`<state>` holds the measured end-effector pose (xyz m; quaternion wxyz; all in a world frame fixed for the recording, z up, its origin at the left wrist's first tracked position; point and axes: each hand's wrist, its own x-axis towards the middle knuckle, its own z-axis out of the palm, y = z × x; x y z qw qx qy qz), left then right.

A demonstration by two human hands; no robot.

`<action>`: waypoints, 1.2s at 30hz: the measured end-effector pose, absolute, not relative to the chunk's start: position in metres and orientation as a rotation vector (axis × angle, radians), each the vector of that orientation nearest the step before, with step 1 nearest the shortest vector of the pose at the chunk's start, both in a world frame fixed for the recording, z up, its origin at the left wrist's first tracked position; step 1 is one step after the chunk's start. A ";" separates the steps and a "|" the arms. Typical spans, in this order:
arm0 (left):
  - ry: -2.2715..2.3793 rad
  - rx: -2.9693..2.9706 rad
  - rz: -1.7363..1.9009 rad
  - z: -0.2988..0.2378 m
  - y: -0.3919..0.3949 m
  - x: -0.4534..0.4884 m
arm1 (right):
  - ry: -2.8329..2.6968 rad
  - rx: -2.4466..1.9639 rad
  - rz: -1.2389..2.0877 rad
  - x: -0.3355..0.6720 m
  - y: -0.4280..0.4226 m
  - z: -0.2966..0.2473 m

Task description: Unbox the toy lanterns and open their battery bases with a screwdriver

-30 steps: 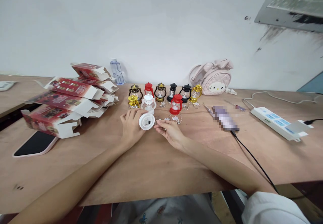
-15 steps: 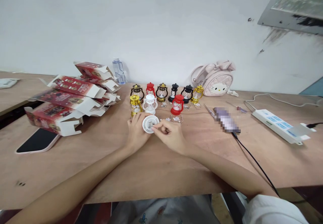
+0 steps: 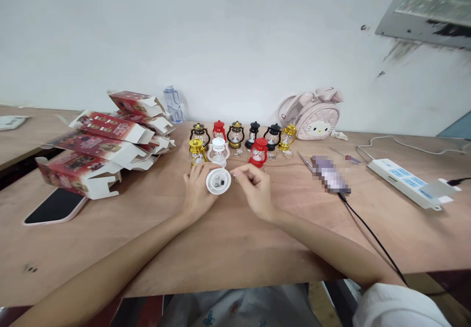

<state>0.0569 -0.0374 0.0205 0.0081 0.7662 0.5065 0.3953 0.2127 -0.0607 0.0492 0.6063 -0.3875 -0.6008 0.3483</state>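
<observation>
My left hand [image 3: 199,189] is closed around a white round lantern base [image 3: 218,189], its hollow underside tilted up at me. Small dark and metallic parts show inside the base; whatever lies behind it is hidden. Just right of its rim, my right hand [image 3: 253,187] has thumb and forefinger pinched together. Anything between those fingertips is too small to make out. Behind my hands stand several small lanterns, among them a white lantern [image 3: 218,153], a red lantern [image 3: 259,152], a gold lantern [image 3: 197,151] and a black lantern [image 3: 273,137].
Open red boxes [image 3: 106,126] are piled at left beside a phone [image 3: 55,206]. A water bottle [image 3: 172,103] and a pink bag [image 3: 317,116] stand by the wall. Rightward lie a pixelated device [image 3: 330,174] on a black cable, a screwdriver [image 3: 352,159] and a power strip [image 3: 403,182].
My right hand has drawn back from inside the base to the right of its rim, uncovering the parts inside. My left hand still holds the base in nearly the same place.
</observation>
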 end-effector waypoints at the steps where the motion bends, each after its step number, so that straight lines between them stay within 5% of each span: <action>1: 1.583 2.386 1.239 0.021 -0.038 0.057 | -1.190 -0.926 0.948 0.215 -0.055 0.052; 6: 1.587 2.350 1.232 0.021 -0.038 0.057 | -0.478 -1.108 1.461 0.229 -0.025 0.057; 17: 1.631 2.344 1.179 0.019 -0.036 0.057 | -0.801 -0.737 1.726 0.231 -0.037 0.073; 24: 1.603 2.362 1.161 0.022 -0.039 0.057 | -1.025 -0.773 1.456 0.223 -0.047 0.067; 36: 1.527 2.423 1.232 0.021 -0.042 0.058 | -1.769 -0.738 0.343 0.214 -0.073 0.054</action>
